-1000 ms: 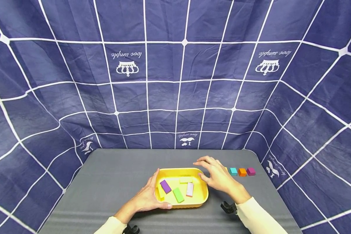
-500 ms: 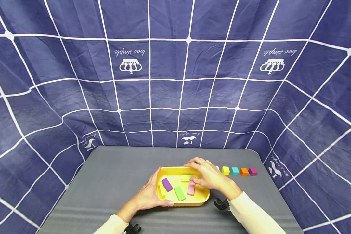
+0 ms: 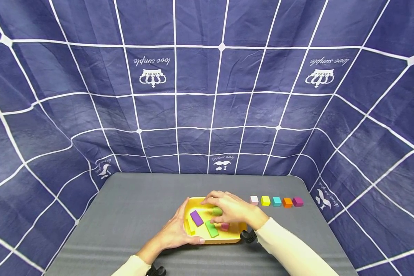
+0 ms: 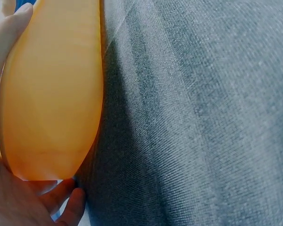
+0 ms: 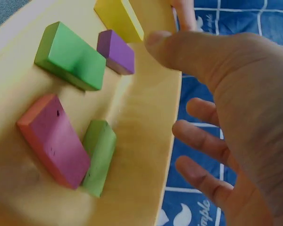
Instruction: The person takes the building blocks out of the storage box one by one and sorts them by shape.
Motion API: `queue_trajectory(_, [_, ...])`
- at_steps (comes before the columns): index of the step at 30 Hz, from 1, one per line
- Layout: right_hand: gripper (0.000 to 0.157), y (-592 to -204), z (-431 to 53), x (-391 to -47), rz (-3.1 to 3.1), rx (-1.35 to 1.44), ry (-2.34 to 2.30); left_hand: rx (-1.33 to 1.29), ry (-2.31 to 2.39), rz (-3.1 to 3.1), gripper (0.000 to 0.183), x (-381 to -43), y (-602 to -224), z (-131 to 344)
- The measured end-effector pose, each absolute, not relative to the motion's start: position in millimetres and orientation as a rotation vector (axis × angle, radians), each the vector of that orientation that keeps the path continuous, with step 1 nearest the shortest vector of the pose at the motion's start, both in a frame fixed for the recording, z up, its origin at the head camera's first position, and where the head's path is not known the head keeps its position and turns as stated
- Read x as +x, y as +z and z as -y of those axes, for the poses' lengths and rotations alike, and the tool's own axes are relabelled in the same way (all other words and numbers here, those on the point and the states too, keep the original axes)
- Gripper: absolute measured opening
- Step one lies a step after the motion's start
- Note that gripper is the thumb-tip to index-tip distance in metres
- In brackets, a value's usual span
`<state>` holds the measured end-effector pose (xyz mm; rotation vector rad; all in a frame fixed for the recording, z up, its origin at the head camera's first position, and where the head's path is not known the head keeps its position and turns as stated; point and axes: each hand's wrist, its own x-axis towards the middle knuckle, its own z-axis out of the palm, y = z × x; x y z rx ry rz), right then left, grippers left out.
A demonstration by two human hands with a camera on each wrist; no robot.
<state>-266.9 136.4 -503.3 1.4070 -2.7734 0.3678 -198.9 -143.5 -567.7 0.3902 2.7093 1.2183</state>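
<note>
A yellow plastic tray (image 3: pixel 224 241) sits on the grey table. Its left end is gripped by my left hand (image 3: pixel 174 230), thumb along the near side and fingers round the end; the left wrist view shows the tray's outer wall (image 4: pixel 52 94). Over the tray's right half hovers my right hand (image 3: pixel 229 207), thumb and fingers spread apart, holding nothing. Inside lie a purple block (image 5: pixel 117 52), a green block (image 5: pixel 70 59), a yellow block (image 5: pixel 120 19), a pink block (image 5: pixel 54 141) and a lime block (image 5: pixel 100 157). In the head view my right hand partly covers the pink and lime blocks.
Right of the tray runs a row of small cubes: pale pink (image 3: pixel 254 200), yellow (image 3: pixel 265 201), teal (image 3: pixel 277 201), orange (image 3: pixel 287 202) and magenta (image 3: pixel 298 201). A blue cloth with white lines (image 3: pixel 193 111) hangs behind the grey table (image 3: pixel 141 203).
My right hand has moved left, from the tray's right rim to over the blocks, uncovering the pale pink and yellow cubes. My left hand keeps its hold on the tray.
</note>
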Motion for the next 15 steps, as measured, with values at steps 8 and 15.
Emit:
queue_trajectory(8, [0.076, -521.1, -108.7, -276.4, 2.784, 1.593, 0.217, 0.404, 1.220, -2.720, 0.164, -197.4, -568.7, 146.0])
queue_trajectory(15, [0.078, -530.7, -92.2, -281.1, 2.768, 1.694, 0.187, 0.404, 1.234, -2.713, 0.165, -195.4, -567.1, 144.8])
